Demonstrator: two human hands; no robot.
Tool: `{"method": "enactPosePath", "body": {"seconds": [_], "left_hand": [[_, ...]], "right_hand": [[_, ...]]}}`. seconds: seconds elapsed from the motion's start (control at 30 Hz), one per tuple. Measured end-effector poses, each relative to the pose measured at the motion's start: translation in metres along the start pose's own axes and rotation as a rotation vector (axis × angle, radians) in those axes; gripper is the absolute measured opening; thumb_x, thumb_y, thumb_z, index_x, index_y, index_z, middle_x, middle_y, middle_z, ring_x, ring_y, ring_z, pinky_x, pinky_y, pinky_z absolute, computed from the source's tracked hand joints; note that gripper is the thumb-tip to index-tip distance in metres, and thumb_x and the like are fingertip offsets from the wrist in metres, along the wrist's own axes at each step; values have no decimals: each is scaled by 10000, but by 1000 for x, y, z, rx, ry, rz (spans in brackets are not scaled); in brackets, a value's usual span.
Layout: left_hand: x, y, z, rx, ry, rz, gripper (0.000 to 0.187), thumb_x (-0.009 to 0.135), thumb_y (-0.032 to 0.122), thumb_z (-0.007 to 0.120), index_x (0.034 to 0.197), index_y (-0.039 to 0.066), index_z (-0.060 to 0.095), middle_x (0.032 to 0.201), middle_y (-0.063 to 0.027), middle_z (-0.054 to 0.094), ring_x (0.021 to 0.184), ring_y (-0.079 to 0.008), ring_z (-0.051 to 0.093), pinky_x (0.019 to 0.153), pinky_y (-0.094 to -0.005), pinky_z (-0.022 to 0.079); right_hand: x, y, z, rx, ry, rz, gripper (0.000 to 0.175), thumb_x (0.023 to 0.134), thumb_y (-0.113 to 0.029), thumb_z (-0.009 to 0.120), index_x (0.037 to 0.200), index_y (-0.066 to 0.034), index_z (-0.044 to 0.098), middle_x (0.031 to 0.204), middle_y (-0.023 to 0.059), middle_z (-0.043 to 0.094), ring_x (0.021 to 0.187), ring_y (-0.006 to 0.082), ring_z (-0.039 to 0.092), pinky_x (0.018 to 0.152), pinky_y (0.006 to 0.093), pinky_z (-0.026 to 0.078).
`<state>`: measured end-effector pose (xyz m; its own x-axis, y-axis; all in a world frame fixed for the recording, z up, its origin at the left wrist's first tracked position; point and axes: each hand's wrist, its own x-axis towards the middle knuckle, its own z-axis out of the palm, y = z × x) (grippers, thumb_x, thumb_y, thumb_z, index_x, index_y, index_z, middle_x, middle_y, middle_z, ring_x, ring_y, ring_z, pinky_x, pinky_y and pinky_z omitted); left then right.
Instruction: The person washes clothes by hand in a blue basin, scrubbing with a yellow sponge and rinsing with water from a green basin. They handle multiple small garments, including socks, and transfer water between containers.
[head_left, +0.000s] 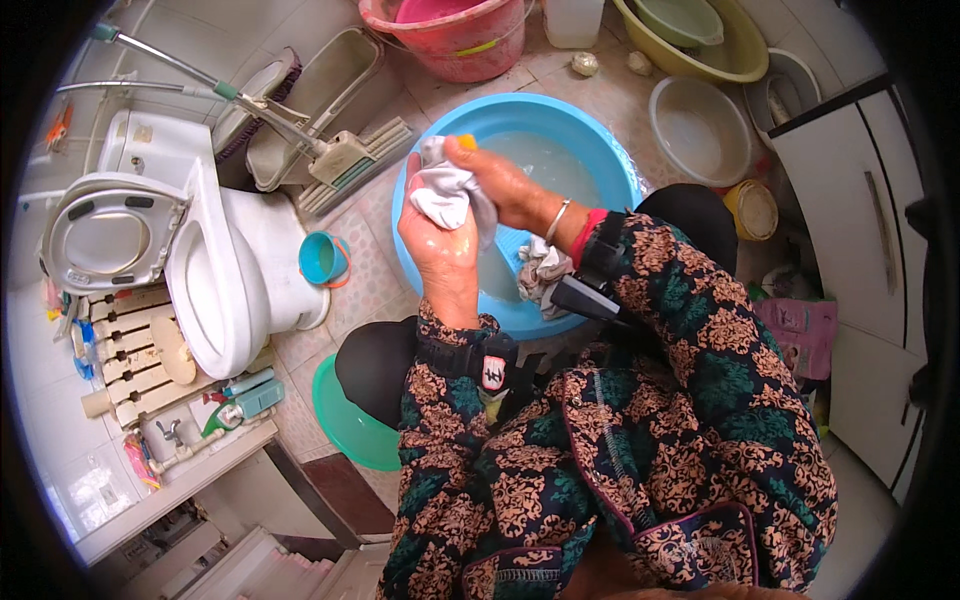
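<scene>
My left hand (441, 251), palm up and wet, supports a bunched white cloth (444, 201), perhaps a sock. Above the same cloth, my right hand (501, 184) grips a small orange-yellow bar (467, 141), which looks like soap and is mostly hidden by the fingers. Both hands are over a blue plastic basin (621, 161) of cloudy water. A blue ribbed washboard (513, 246) slants inside it, partly covered. Crumpled grey and white cloths (544, 271) lie on the washboard's right side, close to my right wrist.
Left of the basin are a small blue bucket (322, 257), a white toilet (217, 277) and a flat mop (352, 165). A red bucket (480, 45) stands behind. Rightward sit a whitish basin (701, 131) and a white cabinet (847, 202). A green basin (345, 420) is beside my left knee.
</scene>
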<state>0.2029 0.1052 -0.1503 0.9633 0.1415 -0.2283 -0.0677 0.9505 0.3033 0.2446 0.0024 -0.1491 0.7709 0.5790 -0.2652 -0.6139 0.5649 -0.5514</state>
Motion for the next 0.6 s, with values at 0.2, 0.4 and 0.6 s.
{"method": "enactPosePath", "body": {"seconds": [0.2, 0.4, 0.6], "left_hand": [[-1, 18, -7, 160, -81, -18, 506, 921, 131, 482, 1395, -26, 401, 1318, -192, 519, 1224, -309, 509, 1080, -427, 378], [-7, 5, -23, 227, 328, -374, 482, 945, 522, 466, 1205, 123, 540, 1209, -127, 588, 1123, -314, 558, 992, -452, 442], [-14, 7, -18, 22, -121, -186, 435, 997, 410, 344, 1232, 88, 517, 1165, -144, 595, 1080, -287, 576, 981, -438, 444]], "right_hand": [[-8, -35, -13, -438, 129, -68, 294, 859, -219, 683, 1075, -35, 604, 987, 43, 640, 847, 164, 602, 764, 306, 492], [-11, -21, 7, -1139, 138, -434, 242, 870, -144, 670, 1094, -83, 599, 931, 39, 622, 854, 117, 589, 764, 289, 493], [-58, 12, 30, -1824, -417, -766, 520, 710, -29, 634, 1218, -50, 523, 1183, 147, 554, 1104, 366, 540, 916, 438, 452]]}}
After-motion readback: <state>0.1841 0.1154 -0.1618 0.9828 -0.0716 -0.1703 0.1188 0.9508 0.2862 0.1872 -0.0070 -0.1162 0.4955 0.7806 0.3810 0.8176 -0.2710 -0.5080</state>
